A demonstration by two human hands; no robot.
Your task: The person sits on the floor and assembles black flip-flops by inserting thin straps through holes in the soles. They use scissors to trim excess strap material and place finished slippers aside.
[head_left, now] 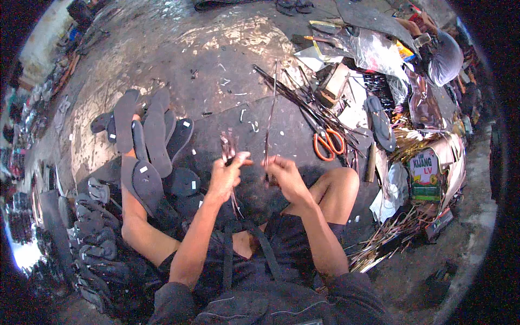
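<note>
- Person sits on the floor (179,59), legs folded, both forearms coming in from the lower edge.
- Left hand (226,176): grip pressed together around a small bunch of thin strips (229,146); the strip ends stick up above the fist, more hang below it toward the lap.
- Right hand (284,176): grip pinching one long thin strap (269,116) near its lower end; the strap runs almost upright, away from the body.
- Hands sit just beside each other, thumbs nearly touching, above the dark mat (287,130) in front of the knees.
- Left of the left arm: a pile of dark sandal soles (149,135), fanned and overlapping, some with a small pale tag.
- Further left, at the lower edge: a row of finished dark sandals (95,238) stacked close.
- Right of the strap: orange-handled scissors (327,143) flat on the mat, near the right knee.
- Behind the scissors: a loose bundle of long dark strips (303,100) lying at an angle.
- One dark sole (381,123) lies alone further right, next to clear plastic bags (379,51).
- Green and red printed packet (424,174) sits at the right, among shiny scrap trimmings (395,233).
- Small white offcuts scattered on the mat between the soles and the strap.
</note>
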